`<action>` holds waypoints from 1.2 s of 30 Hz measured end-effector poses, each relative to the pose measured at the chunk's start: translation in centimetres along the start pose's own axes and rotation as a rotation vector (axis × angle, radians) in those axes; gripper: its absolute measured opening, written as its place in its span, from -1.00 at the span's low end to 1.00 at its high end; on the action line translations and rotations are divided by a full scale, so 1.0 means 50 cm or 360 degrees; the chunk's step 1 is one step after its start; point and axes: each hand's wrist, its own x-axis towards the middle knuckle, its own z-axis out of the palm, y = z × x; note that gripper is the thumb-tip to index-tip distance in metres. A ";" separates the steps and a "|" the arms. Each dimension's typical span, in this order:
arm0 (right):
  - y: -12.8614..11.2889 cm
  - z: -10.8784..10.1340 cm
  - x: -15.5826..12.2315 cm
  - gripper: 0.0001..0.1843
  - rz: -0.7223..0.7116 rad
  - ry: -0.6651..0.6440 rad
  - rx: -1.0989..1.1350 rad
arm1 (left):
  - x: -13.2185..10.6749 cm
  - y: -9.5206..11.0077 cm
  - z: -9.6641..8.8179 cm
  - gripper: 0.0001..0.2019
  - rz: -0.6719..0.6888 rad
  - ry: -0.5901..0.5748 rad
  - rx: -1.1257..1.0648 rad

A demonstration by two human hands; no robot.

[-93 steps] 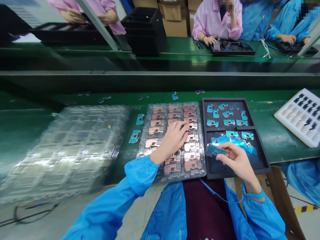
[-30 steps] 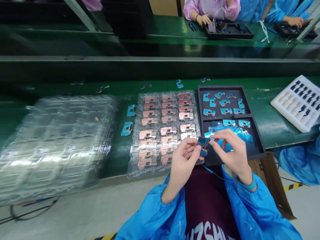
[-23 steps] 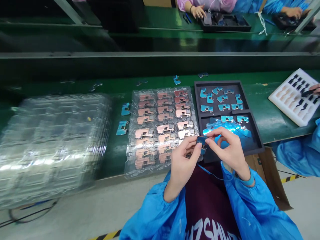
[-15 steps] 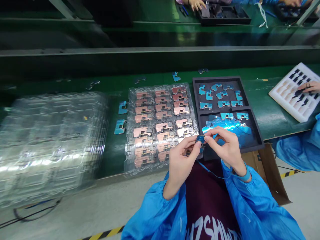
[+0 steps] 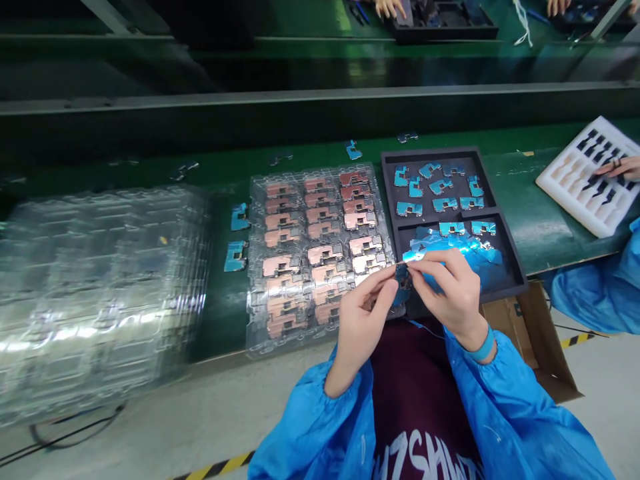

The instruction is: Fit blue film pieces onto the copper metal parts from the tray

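Between finger and thumb my left hand (image 5: 363, 320) grips a small dark circuit board (image 5: 403, 279), tilted steeply. My right hand (image 5: 453, 290) is closed in a pinch at the board's upper right edge. Both hands are over the gap between the clear plastic tray (image 5: 257, 333) and the black tray (image 5: 517, 283). The clear tray holds rows of copper-coloured boards (image 5: 325, 253). In the black tray's upper compartment lie several blue-filmed boards (image 5: 409, 209). A heap of blue film pieces (image 5: 460, 250) fills part of its lower compartment, with two more boards at the upper edge.
Stacked clear trays (image 5: 100, 287) stand at the left. Two blue-filmed boards (image 5: 236, 256) lie beside the clear tray, others along the bench's back. At the right, a co-worker's hand (image 5: 620, 168) is over a white foam tray (image 5: 603, 227). A cardboard box (image 5: 547, 353) sits below the bench.
The board in my fingers has turned from its blue face to a steeper, darker view. My right hand has shifted slightly upward, still pinching at the board's edge.
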 end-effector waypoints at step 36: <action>0.099 -0.060 -0.093 -0.81 0.0333 0.0229 -0.0186 | 0.045 -0.012 0.005 -0.67 -0.0484 0.0108 -0.0914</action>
